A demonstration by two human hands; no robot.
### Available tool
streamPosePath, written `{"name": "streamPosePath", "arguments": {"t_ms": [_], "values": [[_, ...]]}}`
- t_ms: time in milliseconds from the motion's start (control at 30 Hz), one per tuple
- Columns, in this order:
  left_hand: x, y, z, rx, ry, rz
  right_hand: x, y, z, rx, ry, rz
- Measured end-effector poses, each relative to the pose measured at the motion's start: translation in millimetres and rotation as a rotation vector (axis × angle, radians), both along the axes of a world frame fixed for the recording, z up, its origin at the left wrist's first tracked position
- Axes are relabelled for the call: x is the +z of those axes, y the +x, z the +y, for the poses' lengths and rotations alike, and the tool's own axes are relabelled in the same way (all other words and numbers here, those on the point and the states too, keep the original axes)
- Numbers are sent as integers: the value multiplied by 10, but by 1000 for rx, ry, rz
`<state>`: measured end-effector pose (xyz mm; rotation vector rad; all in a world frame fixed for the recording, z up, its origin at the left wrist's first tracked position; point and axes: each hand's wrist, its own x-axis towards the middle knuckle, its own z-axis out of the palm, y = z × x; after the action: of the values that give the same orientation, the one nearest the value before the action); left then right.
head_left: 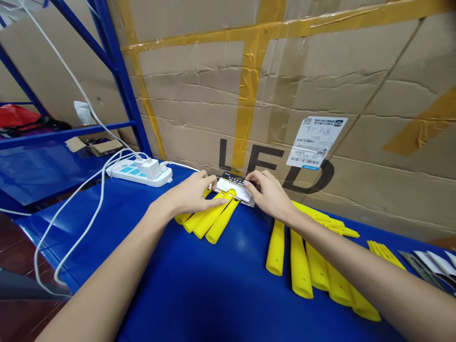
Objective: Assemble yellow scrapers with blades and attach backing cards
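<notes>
Fanning out nearest my camera on the glossy blue table covering (pixel 221 294), about five hollow, flared yellow tubes (pixel 301 268), likely plastic, lie partly behind the right forearm; no finger is on them, so I log this group as waiting. A little farther, on the left, a second fan of about four flared yellow tubes (pixel 221 224) points its narrow ends at a flat white-and-black printed package (pixel 237 188), at least one tip lapping its near edge. The package lies between both hands at the foot of the carton. My left hand (pixel 200 192) is half open, fingers bent at the package's left end, thumb stretched over the tubes; my right hand (pixel 268 192) is loosely curled, fingertips at the right end. Whether either truly grips, I cannot tell from this angle. Progress, my judgement: handling under way, not finished; package positioned, hands not withdrawn, no visible fastening between it and the tubes. Contents, if any, unreadable. Off left, a white power strip with pale blue sockets (pixel 124 169) stands apart from the work. Behind everything, a large brown cardboard carton (pixel 195 85) marked LED, banded with yellow tape, closes the view.
</notes>
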<state>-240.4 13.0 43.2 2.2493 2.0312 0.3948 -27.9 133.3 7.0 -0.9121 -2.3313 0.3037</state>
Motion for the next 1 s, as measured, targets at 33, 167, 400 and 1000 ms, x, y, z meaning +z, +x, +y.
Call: {"name": "streamPosePath", "arguments": {"t_ms": [33,167,400,1000], "values": [[-15,68,8,-42,63,0,4,49,-21,0,17,8],[-101,389,17,-190,263,51,36,279,-137,-17,109,63],[-227,1008,-106,-452,393,92,213,1003,-551,85,184,89],[-327,1982,-183,-741,415,141,-122,2956,-1114,-20,457,32]]}}
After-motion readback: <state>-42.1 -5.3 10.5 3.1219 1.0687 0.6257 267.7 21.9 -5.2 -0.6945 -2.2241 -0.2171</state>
